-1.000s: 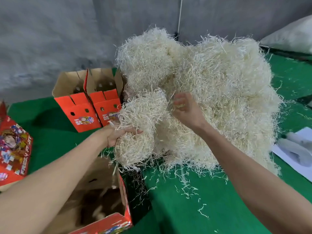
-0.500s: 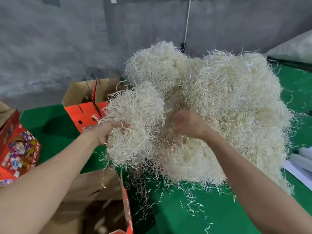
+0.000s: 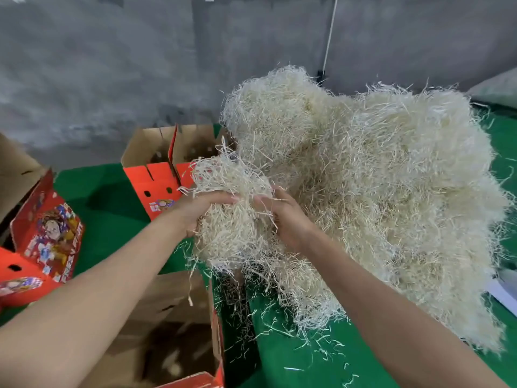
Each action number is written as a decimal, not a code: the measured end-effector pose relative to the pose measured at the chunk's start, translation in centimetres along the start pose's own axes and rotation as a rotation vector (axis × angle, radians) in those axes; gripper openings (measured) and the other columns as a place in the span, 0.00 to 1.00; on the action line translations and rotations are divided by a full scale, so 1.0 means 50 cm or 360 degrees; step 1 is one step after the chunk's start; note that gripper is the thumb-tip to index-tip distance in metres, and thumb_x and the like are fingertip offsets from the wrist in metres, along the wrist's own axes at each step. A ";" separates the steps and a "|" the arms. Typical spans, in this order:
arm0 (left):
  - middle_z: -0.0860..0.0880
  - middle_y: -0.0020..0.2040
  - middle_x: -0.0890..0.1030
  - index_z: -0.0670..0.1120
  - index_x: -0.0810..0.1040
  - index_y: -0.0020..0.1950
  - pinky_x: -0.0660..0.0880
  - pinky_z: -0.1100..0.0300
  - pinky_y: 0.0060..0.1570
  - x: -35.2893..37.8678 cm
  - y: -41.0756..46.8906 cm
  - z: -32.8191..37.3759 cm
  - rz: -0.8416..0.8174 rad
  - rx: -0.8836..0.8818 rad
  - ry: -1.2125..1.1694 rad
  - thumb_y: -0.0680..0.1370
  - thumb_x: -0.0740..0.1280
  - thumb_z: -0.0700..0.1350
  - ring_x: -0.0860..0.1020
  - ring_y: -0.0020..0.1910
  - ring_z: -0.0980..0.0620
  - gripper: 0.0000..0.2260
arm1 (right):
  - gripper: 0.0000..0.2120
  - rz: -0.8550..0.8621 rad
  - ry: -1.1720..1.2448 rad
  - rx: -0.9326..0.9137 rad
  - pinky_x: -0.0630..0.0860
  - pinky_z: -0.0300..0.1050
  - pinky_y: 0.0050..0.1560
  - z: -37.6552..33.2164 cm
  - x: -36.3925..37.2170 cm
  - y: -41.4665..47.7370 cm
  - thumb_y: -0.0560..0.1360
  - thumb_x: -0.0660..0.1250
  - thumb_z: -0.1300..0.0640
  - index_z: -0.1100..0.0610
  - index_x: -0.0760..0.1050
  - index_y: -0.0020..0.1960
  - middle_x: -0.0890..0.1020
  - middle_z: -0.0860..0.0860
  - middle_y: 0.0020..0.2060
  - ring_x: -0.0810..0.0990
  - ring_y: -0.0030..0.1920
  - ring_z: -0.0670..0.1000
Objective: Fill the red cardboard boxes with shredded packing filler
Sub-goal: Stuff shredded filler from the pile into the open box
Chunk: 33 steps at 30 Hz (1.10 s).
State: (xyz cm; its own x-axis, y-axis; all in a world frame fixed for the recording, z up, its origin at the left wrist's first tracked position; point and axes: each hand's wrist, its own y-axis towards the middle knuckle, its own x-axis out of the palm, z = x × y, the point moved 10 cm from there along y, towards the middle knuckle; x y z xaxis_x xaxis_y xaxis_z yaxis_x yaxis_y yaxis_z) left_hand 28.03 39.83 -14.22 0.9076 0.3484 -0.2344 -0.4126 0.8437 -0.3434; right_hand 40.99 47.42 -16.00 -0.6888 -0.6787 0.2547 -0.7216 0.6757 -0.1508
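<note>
1. Directly under the left forearm stood an open red box (image 3: pixel 216 326), mouth up, with little inside as far as I could see.
2. Just beyond its far right corner, the left hand (image 3: pixel 201 211) and right hand (image 3: pixel 285 219), close together, both clutched one clump of filler (image 3: pixel 232 191) held above the green table (image 3: pixel 279 359).
3. So the box lay down and back-left of the clump, nearer the left hand. Its right wall was the edge to clear, I judged.
4. Behind rose the big pile (image 3: pixel 377 191), and further left stood two more open boxes (image 3: pixel 156 180).
</note>
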 end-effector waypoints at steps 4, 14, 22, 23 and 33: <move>0.47 0.72 0.65 0.54 0.77 0.51 0.61 0.45 0.67 -0.089 -0.030 0.002 0.0248 0.0009 -0.0215 0.61 0.75 0.50 0.64 0.69 0.44 0.19 | 0.32 -0.0058 -0.0598 0.0446 0.73 0.56 0.61 0.121 -0.106 -0.001 0.70 0.68 0.48 0.58 0.63 0.69 0.72 0.59 0.64 0.75 0.60 0.59; 0.46 0.63 0.75 0.52 0.79 0.34 0.63 0.52 0.64 -0.223 -0.152 0.002 0.0370 0.0071 -0.0117 0.46 0.73 0.51 0.68 0.66 0.44 0.18 | 0.30 -0.0333 -0.0934 -0.0442 0.71 0.43 0.59 -0.104 0.165 -0.030 0.66 0.70 0.42 0.39 0.64 0.66 0.71 0.31 0.57 0.73 0.58 0.38; 0.60 0.32 0.76 0.51 0.71 0.11 0.67 0.68 0.34 -0.298 -0.244 -0.067 0.0230 -0.0242 0.0367 0.54 0.78 0.49 0.70 0.29 0.61 0.18 | 0.34 -0.0814 -0.0608 0.0099 0.71 0.24 0.40 0.011 0.407 -0.106 0.67 0.74 0.59 0.47 0.61 0.67 0.78 0.38 0.49 0.78 0.40 0.33; 0.58 0.35 0.77 0.51 0.74 0.13 0.66 0.66 0.37 -0.305 -0.252 -0.088 0.0197 -0.0324 0.0357 0.52 0.78 0.51 0.71 0.34 0.60 0.15 | 0.30 -0.0754 -0.0606 0.0116 0.73 0.27 0.33 0.031 0.419 -0.103 0.68 0.74 0.62 0.48 0.64 0.63 0.80 0.41 0.44 0.79 0.36 0.34; 0.43 0.76 0.56 0.45 0.48 0.77 0.54 0.47 0.70 -0.384 -0.261 -0.311 0.0229 -0.0424 -0.0014 0.64 0.75 0.45 0.59 0.72 0.42 0.49 | 0.54 -0.0239 -0.0330 0.0564 0.49 0.54 0.71 0.205 0.375 -0.113 0.62 0.74 0.58 0.51 0.41 0.75 0.66 0.41 0.59 0.65 0.64 0.47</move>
State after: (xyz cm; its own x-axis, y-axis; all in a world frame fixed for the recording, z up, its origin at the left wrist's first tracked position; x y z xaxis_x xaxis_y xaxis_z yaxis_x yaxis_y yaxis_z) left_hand 14.78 15.79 -19.37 0.8385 0.4608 -0.2907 -0.5418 0.6488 -0.5343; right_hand 31.42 27.93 -20.14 -0.5478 -0.8297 0.1072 -0.7693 0.4493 -0.4542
